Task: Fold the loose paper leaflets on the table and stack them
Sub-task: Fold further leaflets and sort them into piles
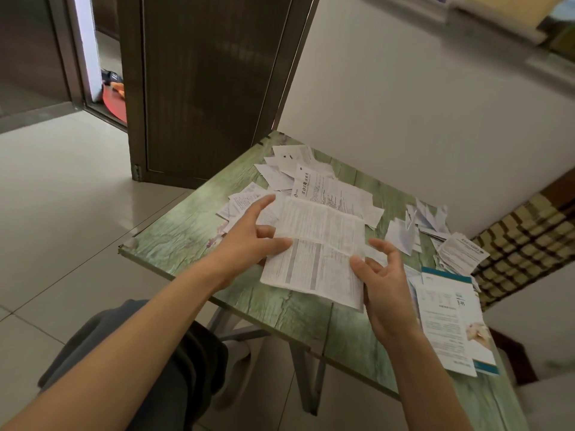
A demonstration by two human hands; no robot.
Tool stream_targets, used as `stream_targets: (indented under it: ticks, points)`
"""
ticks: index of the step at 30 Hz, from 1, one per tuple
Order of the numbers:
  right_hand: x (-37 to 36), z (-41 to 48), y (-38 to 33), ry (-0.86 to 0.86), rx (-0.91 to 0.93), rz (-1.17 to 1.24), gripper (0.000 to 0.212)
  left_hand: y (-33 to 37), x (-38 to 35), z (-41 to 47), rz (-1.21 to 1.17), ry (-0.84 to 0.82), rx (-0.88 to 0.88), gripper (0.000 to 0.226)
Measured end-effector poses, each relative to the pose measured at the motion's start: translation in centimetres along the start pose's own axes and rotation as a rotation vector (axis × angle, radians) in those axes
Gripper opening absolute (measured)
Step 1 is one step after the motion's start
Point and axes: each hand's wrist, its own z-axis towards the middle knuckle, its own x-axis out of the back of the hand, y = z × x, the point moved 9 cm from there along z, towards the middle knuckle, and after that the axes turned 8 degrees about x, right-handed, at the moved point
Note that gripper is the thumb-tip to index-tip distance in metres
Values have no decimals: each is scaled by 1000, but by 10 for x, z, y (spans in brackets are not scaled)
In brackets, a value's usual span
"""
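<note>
Left hand [252,234]: thumb laid on the left edge of the open leaflet [320,244], forefinger stretched along its upper left corner; the edge is pinched, though the fingers beneath are hidden. Right hand [384,284]: thumb pressed on the lower right edge of the same leaflet, remaining fingers loosely curled just outside that edge; the sheet is held between both hands, low over the green table [280,309], with one crease running across its middle. Beyond the grip, towards the wall: loose leaflets [311,181] in an overlapping heap. Right of the right hand: the folded stack [463,253] near the table edge; nearer the person, a blue-edged brochure [451,325] lies flat.
</note>
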Motion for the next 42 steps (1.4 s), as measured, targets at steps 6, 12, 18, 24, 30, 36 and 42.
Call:
stream_targets:
  ticks: [6,12,18,24,30,36,42]
  points:
    - [-6,-3,-3,-170,13,-80,45,3,-13,-4,198,-87,-63,39]
    - [-5,-5,-26,-173,178,-313,16,19,-6,-9,247,16,-249,14]
    - [1,-2,-48,-109,260,-339,9,25,-2,-10,240,78,-256,7]
    - [-8,-2,-47,-189,175,-227,17,0,-37,-19,276,-336,20,11]
    - [-16,-3,-41,-213,152,-267,10,-5,-55,-23,273,-364,17,10]
    - [-14,-1,-35,-134,186,-396,20,-1,-50,-22,173,-315,10,10]
    - [-34,-21,-60,-55,606,-807,29,2,-39,-17,133,-165,-28,15]
